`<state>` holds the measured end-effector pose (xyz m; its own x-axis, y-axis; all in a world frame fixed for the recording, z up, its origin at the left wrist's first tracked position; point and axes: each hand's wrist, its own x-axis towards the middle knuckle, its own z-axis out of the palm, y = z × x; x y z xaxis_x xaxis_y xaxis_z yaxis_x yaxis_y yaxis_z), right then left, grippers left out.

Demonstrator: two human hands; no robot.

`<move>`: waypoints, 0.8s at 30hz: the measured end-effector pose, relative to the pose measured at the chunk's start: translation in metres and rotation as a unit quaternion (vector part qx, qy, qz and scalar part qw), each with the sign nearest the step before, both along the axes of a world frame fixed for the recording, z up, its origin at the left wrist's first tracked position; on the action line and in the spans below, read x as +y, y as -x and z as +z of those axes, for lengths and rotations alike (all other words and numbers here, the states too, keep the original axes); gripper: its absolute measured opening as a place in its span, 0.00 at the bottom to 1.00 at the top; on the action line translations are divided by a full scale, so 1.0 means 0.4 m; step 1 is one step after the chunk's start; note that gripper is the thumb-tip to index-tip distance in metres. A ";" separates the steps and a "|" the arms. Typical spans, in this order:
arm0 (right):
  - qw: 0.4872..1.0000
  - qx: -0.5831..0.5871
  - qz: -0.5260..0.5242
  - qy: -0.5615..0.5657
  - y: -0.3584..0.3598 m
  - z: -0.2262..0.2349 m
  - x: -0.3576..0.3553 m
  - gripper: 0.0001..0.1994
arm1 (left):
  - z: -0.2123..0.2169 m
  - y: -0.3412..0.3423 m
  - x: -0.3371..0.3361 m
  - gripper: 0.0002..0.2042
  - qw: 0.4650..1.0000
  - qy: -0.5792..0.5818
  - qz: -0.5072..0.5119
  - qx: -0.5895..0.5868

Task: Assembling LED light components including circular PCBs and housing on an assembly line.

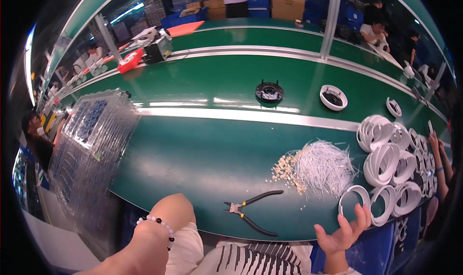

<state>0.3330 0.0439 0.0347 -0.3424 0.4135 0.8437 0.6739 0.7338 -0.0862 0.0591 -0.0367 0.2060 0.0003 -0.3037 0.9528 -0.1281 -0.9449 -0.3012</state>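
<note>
My left hand (171, 210) rests at the near edge of the green table (202, 149), a bead bracelet (156, 224) on its wrist. Only its back shows; the fingers are hidden. My right hand (343, 232) is at the lower right, palm up with fingers spread, holding nothing. Its fingertips are just below a white plastic ring (354, 198) lying flat on the table. Black-handled pliers (251, 211) lie open between my two hands.
A bundle of thin white strands (324, 168) with small beige bits (285, 171) lies mid-table. Several white rings (391, 161) are heaped at right, beside another person's hand (436, 147). Stacked clear trays (91, 144) stand at left. A black round part (269, 91) sits beyond the metal strip.
</note>
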 end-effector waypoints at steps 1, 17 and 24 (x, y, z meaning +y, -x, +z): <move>1.000 0.004 0.010 0.000 0.003 -0.002 0.003 0.26 | -0.013 0.010 0.041 0.17 0.993 -0.110 -0.036 -0.011; 0.966 -0.006 0.114 0.234 0.215 0.081 0.232 0.61 | -0.261 -0.056 0.455 0.15 0.650 0.653 0.320 0.219; 0.938 0.093 0.107 0.317 0.144 0.016 0.331 0.64 | -0.248 -0.060 0.608 0.27 0.501 0.810 0.107 0.287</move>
